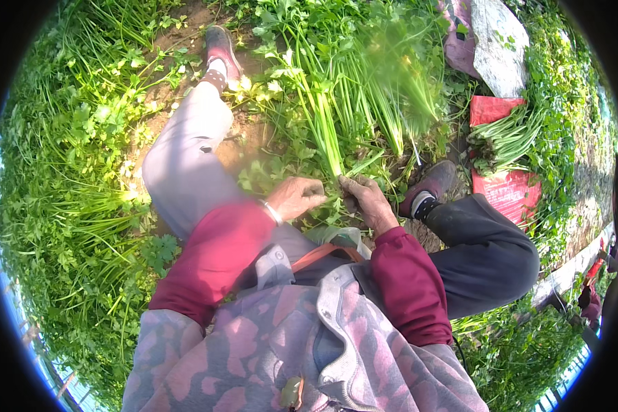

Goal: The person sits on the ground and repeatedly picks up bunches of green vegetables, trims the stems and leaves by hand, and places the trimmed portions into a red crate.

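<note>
Wearing a patterned jacket (244, 347) in the foreground; pinching celery stalks (321, 130), extending ahead of the grip, in the right hand (367, 199); curling the left hand (296, 198) alongside, contents indiscernible; probably handling light and brittle, best gripping low.

Left fingers (315, 194) curled, near bent right fingers (353, 189)

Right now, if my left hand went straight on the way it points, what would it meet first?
Your left hand points toward your right hand, so it would probably meet that hand first, near the lower end of the green stalks. Depth is hard to judge from this single view.
</note>
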Action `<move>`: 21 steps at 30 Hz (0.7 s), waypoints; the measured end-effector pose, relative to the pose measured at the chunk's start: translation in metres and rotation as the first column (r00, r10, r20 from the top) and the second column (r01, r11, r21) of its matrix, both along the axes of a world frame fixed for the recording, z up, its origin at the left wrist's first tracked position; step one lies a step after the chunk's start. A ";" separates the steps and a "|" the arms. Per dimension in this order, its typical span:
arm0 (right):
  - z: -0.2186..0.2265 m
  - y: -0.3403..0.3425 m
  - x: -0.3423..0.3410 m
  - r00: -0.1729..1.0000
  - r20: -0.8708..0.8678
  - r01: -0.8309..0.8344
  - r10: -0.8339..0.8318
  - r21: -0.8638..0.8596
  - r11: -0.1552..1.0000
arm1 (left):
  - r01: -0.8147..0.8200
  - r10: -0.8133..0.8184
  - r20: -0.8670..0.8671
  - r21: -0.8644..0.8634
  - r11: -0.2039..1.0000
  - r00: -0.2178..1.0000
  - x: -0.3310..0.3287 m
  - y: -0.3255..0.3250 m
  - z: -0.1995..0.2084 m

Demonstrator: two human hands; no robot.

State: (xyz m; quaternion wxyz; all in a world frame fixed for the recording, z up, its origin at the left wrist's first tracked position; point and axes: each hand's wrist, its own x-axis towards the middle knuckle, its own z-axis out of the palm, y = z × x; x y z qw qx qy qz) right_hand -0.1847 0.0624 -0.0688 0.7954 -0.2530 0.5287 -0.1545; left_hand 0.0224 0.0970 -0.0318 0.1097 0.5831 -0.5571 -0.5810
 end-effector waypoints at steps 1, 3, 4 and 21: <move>-0.001 0.000 -0.003 0.999 0.036 0.013 -0.011 -0.065 0.998 | 0.023 -0.019 -0.027 0.141 0.990 0.999 -0.004 0.005 0.001; -0.003 0.002 -0.004 0.997 -0.070 0.013 -0.017 -0.062 0.998 | 0.333 -0.319 0.372 0.027 0.942 0.872 -0.009 0.009 -0.003; -0.003 0.004 -0.004 0.995 -0.094 -0.023 0.017 -0.057 0.998 | 0.188 -0.169 0.369 -0.015 0.982 0.914 -0.009 0.005 -0.009; 0.015 0.006 0.017 0.782 -0.298 -0.598 0.548 -0.606 0.525 | -0.673 0.540 -0.662 0.073 0.736 0.519 0.002 -0.057 0.011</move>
